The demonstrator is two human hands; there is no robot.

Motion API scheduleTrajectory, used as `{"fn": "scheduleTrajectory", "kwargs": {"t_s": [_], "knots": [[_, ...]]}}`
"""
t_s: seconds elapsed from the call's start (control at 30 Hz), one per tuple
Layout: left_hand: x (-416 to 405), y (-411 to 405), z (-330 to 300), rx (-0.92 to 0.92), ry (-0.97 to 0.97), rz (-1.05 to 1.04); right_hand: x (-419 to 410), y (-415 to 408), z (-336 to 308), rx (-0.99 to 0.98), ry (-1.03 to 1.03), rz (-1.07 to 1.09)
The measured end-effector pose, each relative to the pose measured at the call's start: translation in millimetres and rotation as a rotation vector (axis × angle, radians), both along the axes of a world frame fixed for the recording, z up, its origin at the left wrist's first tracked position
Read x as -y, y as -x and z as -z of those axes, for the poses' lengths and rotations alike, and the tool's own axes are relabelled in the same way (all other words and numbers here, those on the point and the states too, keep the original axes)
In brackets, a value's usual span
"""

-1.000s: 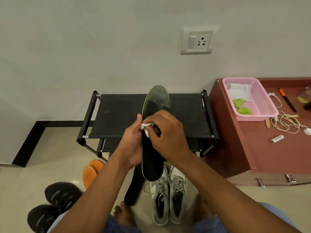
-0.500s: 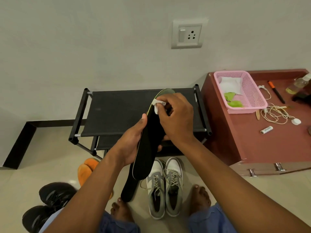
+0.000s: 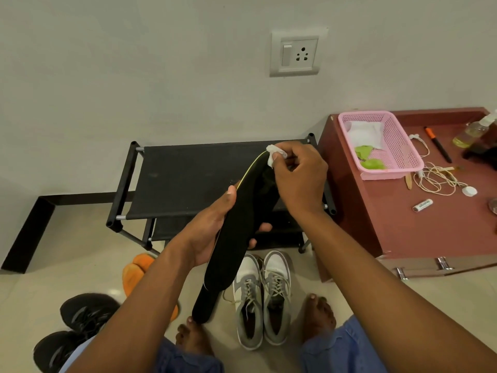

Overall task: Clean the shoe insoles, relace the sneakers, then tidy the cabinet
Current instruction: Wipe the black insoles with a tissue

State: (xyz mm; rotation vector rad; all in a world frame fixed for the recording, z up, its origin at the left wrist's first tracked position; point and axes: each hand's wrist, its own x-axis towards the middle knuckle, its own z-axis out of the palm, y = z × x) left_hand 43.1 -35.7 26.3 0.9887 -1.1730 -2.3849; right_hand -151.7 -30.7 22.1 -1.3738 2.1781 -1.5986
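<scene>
A long black insole [image 3: 239, 227] with a yellow-green edge is held tilted in my left hand [image 3: 212, 232], which grips it around the middle. My right hand [image 3: 298, 179] pinches a small white wipe [image 3: 274, 154] against the insole's toe end. A second black insole [image 3: 205, 305] lies on the floor below, by my left foot. A pair of grey-and-white sneakers [image 3: 262, 300] with laces stands on the floor between my feet.
A black two-tier shoe rack [image 3: 188, 179] stands against the wall. To the right is a reddish cabinet [image 3: 430, 224] with a pink basket [image 3: 400, 152], cords, a pen, a battery and bottles. Black sneakers [image 3: 80, 319] and orange slippers [image 3: 137, 273] lie at lower left.
The wipe in my right hand has slid from the insole's middle up to its toe end, and the insole has tilted further to the right. The view shifted left.
</scene>
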Motion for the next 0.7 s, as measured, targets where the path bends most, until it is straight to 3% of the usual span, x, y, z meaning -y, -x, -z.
{"fn": "scheduleTrajectory", "kwargs": {"t_s": [0.5, 0.7], "knots": [[10.2, -5.7, 1.3, -0.006, -0.070, -0.239, -13.0, -51.7, 1.9, -0.108, 0.034, -0.463], [8.7, -6.6, -0.5, 0.025, -0.026, -0.227, -11.3, -51.9, 2.1, -0.167, 0.051, -0.410]]}}
